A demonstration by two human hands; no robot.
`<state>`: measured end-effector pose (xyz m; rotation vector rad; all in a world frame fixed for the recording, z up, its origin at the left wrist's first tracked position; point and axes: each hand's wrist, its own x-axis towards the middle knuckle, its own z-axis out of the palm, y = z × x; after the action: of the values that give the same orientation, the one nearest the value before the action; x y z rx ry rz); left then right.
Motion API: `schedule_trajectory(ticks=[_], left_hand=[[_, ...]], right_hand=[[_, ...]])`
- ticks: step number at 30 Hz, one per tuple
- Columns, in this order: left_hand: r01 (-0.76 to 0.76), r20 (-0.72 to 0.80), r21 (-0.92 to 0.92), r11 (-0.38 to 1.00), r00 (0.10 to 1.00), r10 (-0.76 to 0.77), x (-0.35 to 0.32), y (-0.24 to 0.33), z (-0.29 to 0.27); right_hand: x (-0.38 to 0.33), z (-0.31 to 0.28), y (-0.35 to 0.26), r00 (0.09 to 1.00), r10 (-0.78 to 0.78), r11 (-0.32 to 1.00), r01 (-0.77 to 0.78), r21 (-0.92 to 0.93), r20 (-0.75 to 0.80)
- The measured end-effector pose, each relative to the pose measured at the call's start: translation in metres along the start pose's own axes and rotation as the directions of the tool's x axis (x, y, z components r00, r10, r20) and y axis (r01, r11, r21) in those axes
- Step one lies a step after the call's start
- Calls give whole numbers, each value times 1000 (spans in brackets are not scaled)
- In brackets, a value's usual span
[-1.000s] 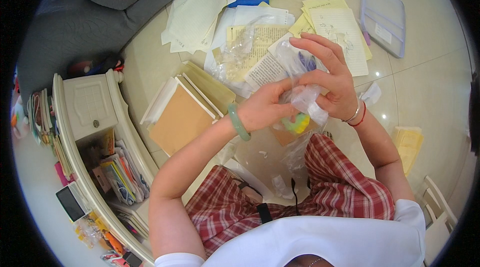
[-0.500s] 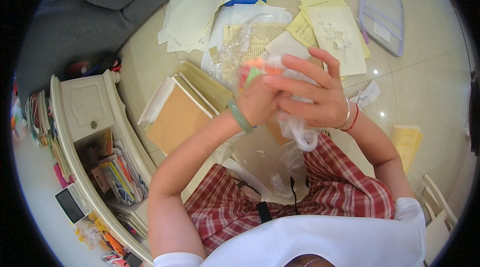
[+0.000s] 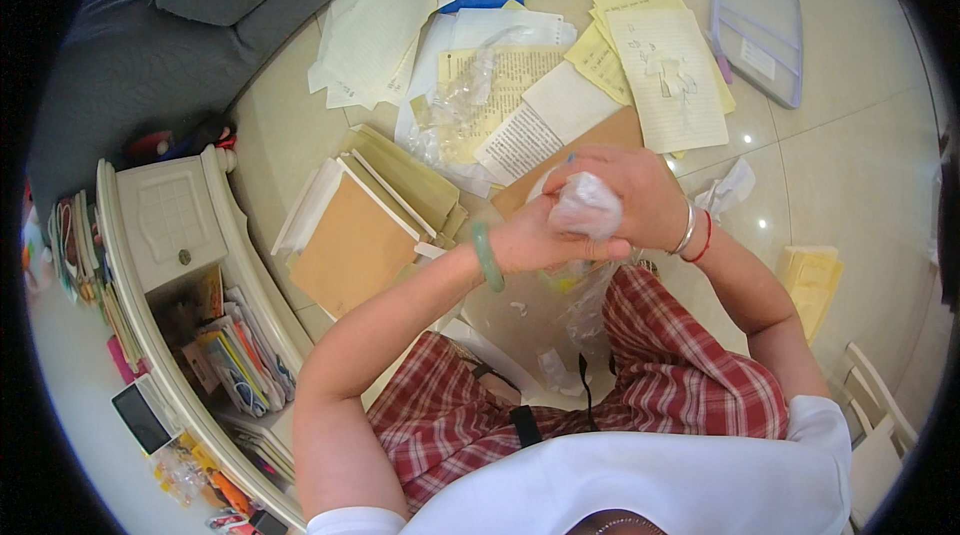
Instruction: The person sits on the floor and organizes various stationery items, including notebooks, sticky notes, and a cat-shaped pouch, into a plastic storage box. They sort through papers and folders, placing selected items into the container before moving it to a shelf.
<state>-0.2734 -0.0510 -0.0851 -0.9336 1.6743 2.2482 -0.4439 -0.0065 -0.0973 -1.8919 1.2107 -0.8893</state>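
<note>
In front of my lap, both hands meet round a crumpled translucent white plastic bag [image 3: 587,205]. My left hand [image 3: 538,238], below the green bangle, is closed on it from the left, its thumb or a finger stretched along the underside. My right hand [image 3: 645,197], with a silver bangle and a red cord at the wrist, curls over the bag from the right. Some of its fingers are hidden. Under the hands hangs clear plastic with a small yellow-green patch; what is inside cannot be made out.
Beyond my hands, loose papers [image 3: 525,150] and crumpled clear film [image 3: 455,100] cover the floor. A clear document case [image 3: 757,30] lies far right, a brown folder stack [image 3: 355,235] at left. Beside it stands a cream cabinet [image 3: 170,200]; yellow packets [image 3: 808,285] lie at right.
My hands have turned and closed together round the bag. Its colourful red, orange and green part, seen above my left hand before, has gone from there; a white bunched part now shows between my hands.
</note>
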Motion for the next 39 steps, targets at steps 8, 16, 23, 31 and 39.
schedule_trajectory(ticks=[8, 16, 23, 31, 39], left_hand=[[25, -69, -466, 885, 996, -65, 8, -7, -30], [-99, -147, -474, 875, 989, 33, 3, -10, -37], [-191, -172, -58, 980, 969, 178, -5, 8, -25], [-338, -280, 353, 872, 851, 443, -1, 6, -16], [-271, -302, 853, 445, 438, 847, 14, -4, -23]], right_hand=[[-2, -21, 17, 884, 459, 635, -401, 660, 96], [-10, -24, 0, 995, -5, 991, 19, 135, -101], [-5, -17, 13, 993, 118, 953, -122, 276, 31], [-10, -7, 15, 899, 423, 819, -432, 377, 111], [-8, 4, 1, 869, 464, 319, -347, 882, 174]])
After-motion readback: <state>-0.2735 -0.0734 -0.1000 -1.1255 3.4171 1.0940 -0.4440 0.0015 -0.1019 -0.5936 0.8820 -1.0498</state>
